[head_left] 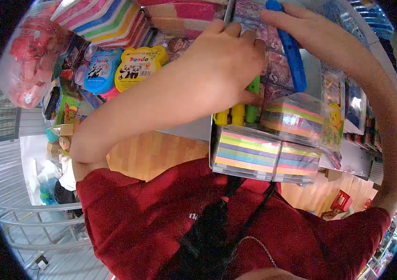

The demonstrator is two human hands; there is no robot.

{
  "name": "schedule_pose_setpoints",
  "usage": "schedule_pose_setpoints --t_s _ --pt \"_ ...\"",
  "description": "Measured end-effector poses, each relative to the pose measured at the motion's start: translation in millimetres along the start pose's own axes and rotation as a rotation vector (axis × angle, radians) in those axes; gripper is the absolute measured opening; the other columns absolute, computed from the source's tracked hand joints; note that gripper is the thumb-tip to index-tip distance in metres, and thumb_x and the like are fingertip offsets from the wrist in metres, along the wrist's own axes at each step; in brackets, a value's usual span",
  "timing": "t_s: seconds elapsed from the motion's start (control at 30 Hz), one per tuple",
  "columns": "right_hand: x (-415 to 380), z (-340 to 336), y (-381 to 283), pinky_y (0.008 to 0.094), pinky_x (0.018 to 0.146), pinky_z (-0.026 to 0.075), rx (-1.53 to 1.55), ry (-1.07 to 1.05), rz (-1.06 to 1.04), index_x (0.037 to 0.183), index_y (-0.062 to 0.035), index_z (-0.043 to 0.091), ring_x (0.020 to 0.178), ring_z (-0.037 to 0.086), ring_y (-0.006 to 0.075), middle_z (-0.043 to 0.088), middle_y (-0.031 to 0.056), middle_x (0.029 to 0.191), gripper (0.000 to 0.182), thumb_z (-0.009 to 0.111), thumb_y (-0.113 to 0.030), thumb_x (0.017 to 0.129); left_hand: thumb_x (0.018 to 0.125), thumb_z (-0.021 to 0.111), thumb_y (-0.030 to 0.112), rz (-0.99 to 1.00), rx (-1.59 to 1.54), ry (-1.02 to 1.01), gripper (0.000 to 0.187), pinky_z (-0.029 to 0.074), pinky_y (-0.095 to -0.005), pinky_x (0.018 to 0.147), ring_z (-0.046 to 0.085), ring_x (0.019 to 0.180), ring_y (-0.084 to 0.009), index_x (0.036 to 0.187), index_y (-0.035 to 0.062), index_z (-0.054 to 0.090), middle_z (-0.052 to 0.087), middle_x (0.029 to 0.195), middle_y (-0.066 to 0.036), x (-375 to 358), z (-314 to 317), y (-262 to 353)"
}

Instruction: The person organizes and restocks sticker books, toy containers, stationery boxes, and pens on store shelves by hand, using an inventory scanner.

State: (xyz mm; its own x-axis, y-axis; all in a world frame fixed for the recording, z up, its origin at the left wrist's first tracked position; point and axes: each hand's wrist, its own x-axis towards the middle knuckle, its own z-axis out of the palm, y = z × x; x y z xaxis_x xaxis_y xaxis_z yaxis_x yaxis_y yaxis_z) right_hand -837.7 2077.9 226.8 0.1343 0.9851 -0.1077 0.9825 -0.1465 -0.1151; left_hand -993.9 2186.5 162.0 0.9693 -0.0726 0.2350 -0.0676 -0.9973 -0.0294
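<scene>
My left hand [231, 60] reaches in from the left with curled fingers over a container of stationery. Its thumb lies against a green plastic piece [253, 109], beside yellow pieces [237, 115]. What the fingers close on is hidden. At the top right, my right hand [299, 22] lays its fingers across the upper part of a long blue plastic object [292, 58], whose kind I cannot make out. Under both hands lie purple patterned packs [277, 65]. Clear boxes of striped coloured note paper [246, 151] stand at the near end.
Blue [100, 70] and yellow [138, 70] panda-labelled tubs sit to the left. Behind them is a rainbow-striped stack [107, 23]. A plastic bag of red items [28, 60] hangs at far left. A metal railing [44, 224] stands at lower left, above corrugated flooring.
</scene>
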Motion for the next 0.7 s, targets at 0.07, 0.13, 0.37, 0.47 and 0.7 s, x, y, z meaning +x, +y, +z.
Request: schedule_pose_setpoints --t_s 0.07,0.13,0.37,0.47,0.7 --pt "5.9 -28.8 -38.3 0.0361 0.067 0.051 -0.058 -0.158 0.219 0.117 0.0107 0.041 0.078 0.064 0.0294 0.061 0.0206 0.094 0.060 0.046 -0.044 0.093 0.067 0.072 0.045 0.008 -0.032 -0.036 0.062 0.039 -0.0476 0.091 0.050 0.105 -0.0366 0.105 -0.0006 0.056 0.055 0.109 -0.019 1.4 -2.9 -1.3" --pt "20.9 -37.1 -48.6 0.0369 0.067 0.050 0.116 -0.310 0.459 0.114 0.0098 0.044 0.078 0.063 0.0294 0.061 0.0216 0.090 0.059 0.045 -0.045 0.093 0.066 0.072 0.046 0.014 -0.056 -0.090 0.063 0.038 -0.0478 0.092 0.050 0.105 -0.0372 0.105 -0.0011 0.056 0.054 0.110 -0.020 2.6 -8.7 -4.0" --pt "23.5 10.1 -6.7 0.0248 0.057 0.046 0.327 -0.218 0.361 0.124 -0.0125 0.051 0.061 0.054 0.0129 0.055 0.0027 0.073 0.039 0.053 -0.034 0.092 0.063 0.073 0.047 0.025 -0.092 -0.100 0.067 0.037 -0.0474 0.093 0.047 0.109 -0.0371 0.103 -0.0030 0.056 0.054 0.109 -0.020 -0.8 -8.2 -8.9" --pt "21.7 3.9 -16.2 0.0247 0.055 0.045 0.383 -0.294 0.344 0.124 -0.0102 0.051 0.066 0.055 0.0113 0.057 0.0036 0.081 0.038 0.052 -0.032 0.092 0.062 0.074 0.048 0.025 -0.058 -0.084 0.069 0.038 -0.0469 0.092 0.047 0.110 -0.0363 0.103 -0.0040 0.056 0.054 0.110 -0.020 -1.1 -7.1 -7.7" --pt "24.4 8.9 2.1 0.0285 0.059 0.048 0.294 -0.527 0.164 0.117 -0.0027 0.054 0.070 0.057 0.0142 0.059 0.0052 0.085 0.034 0.053 -0.026 0.092 0.061 0.075 0.046 0.058 -0.025 -0.056 0.069 0.038 -0.0461 0.091 0.047 0.110 -0.0359 0.104 -0.0041 0.056 0.055 0.110 -0.019 -2.7 -2.8 -9.0"
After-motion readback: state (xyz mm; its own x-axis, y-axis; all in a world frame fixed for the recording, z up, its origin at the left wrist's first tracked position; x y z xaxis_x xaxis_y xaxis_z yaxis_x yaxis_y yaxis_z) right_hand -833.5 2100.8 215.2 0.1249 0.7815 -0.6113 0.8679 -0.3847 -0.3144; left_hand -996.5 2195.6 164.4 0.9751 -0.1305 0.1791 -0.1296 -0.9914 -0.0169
